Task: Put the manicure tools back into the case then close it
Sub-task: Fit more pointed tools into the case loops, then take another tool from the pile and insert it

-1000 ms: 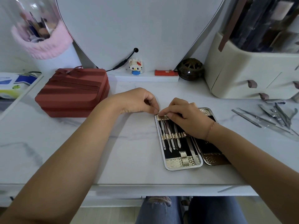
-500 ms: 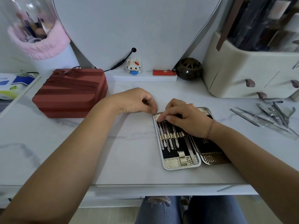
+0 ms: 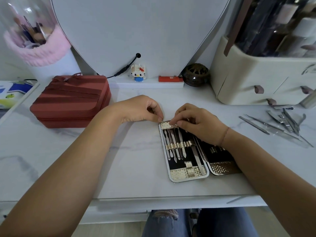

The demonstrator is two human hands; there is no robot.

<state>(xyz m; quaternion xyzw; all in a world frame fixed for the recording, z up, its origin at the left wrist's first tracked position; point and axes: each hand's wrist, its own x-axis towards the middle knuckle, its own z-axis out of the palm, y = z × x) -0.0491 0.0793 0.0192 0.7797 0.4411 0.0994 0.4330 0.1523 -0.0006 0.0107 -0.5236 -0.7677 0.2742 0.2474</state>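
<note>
The silver manicure case lies open on the white table, with its lid half to the right. Several slim metal tools sit under the elastic band in the left half. My left hand pinches the case's top left corner. My right hand lies over the top of the case, its fingertips closed on the upper end of one tool in the row. More loose manicure tools lie on the table at the far right.
A red zipped pouch stands to the left. A cream drawer organizer stands at the back right, a heart-shaped mirror behind, and a pink-rimmed brush holder at the back left. The table edge runs near my knees.
My right fingertips have shifted a little along the tool tops at the case's upper edge. My left hand has stayed at the top left corner.
</note>
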